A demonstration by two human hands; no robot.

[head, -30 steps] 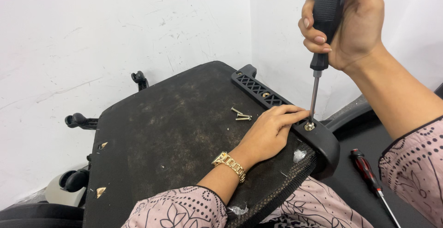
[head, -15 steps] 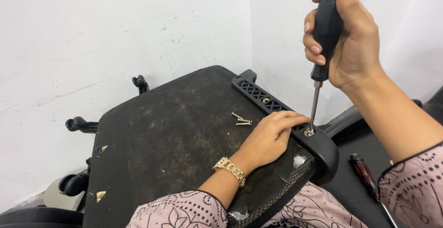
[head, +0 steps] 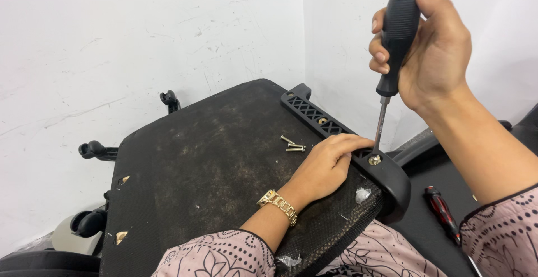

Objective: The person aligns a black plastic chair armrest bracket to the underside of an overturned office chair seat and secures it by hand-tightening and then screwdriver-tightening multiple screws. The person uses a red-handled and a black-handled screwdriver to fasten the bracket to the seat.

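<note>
Black plastic bracket (head: 358, 142) sits on the upturned chair seat's (head: 207, 159) edge; the right hand (head: 431, 47), wrapped tight around the screwdriver (head: 395, 42), should keep it upright in the screw (head: 374, 159) while the left hand (head: 330, 162), flat, braces the bracket

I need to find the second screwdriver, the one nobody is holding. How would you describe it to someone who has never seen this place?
Start at the upturned chair seat, whose dusty black underside fills the middle. Go past its right edge, beyond the black armrest bracket, down to the dark surface beside the person's right sleeve. The spare screwdriver lies flat there, and its red-and-black handle sets it apart from the all-black one in the right hand.
</note>
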